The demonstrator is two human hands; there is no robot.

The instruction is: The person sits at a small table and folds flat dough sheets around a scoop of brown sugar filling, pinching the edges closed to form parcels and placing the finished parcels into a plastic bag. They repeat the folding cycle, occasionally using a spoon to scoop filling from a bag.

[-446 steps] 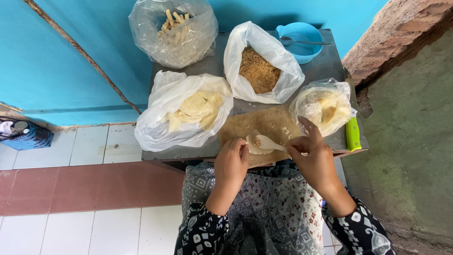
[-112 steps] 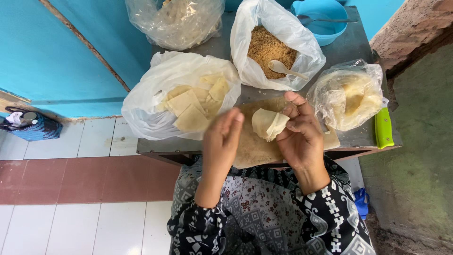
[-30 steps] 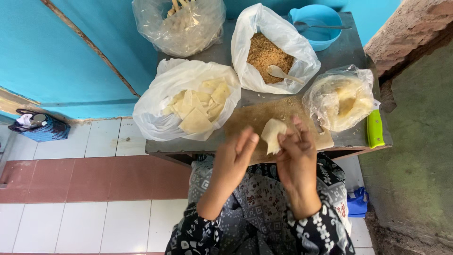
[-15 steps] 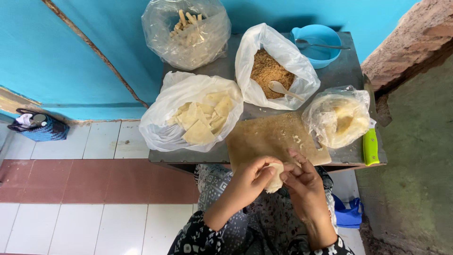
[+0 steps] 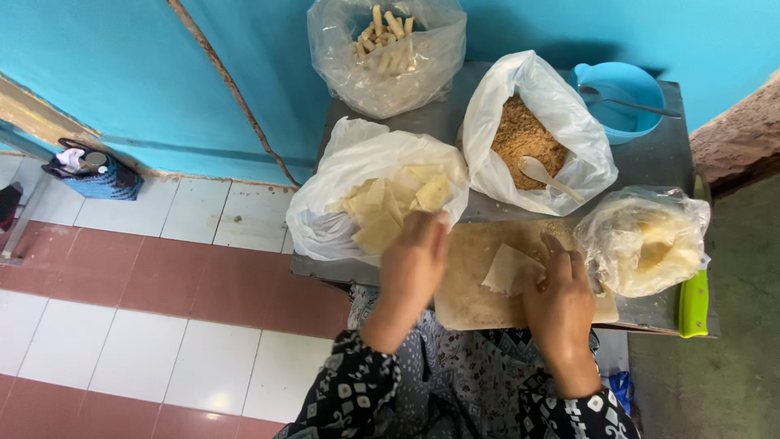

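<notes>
On the wooden board (image 5: pixel 471 284), a thin pale wrapper sheet (image 5: pixel 508 271) lies flat, touching the fingertips of the right hand (image 5: pixel 561 305). That hand is spread open and pressing down on the sheet's right edge; it grips nothing. The sheet sits just to the left of it, with one corner pointing up and away from the person. The left hand (image 5: pixel 414 264) is at the mouth of the white bag of wrappers (image 5: pixel 357 203), fingers curled, touching the top sheets. Whether it has pinched one, I cannot tell. The right hand is nearer the sheet.

The top bag (image 5: pixel 386 53) is cut off by the frame's upper edge.
</notes>
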